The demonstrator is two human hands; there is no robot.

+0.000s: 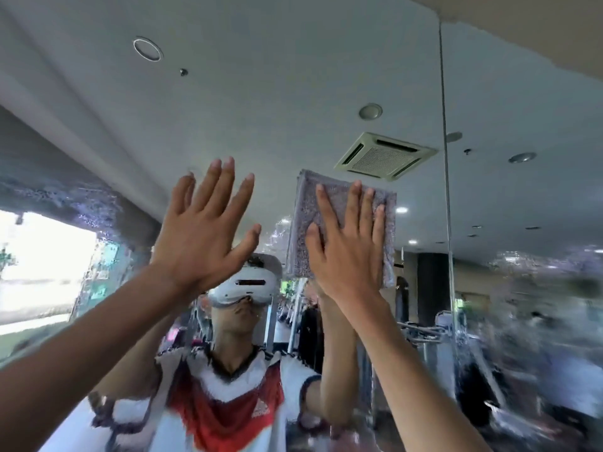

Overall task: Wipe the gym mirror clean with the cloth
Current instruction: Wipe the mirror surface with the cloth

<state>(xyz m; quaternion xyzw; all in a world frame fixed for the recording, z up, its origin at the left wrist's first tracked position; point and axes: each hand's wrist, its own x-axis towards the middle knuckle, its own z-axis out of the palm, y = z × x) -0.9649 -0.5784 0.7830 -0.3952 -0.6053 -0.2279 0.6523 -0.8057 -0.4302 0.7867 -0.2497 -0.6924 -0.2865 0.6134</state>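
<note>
Mid-wipe: right hand (346,252), fingers spread flat, presses cloth (306,203) on mirror (228,109) centre-frame, left hand (202,230) splayed alongside; wet streaks (81,203) mid-left and far right are left to wipe.

Gym; wall mirror (261,109), reflected exercise machines (424,334)

The right hand (346,256) hides much of the cloth (305,203) — reflected gym gear (535,324) blurs past telling.
</note>
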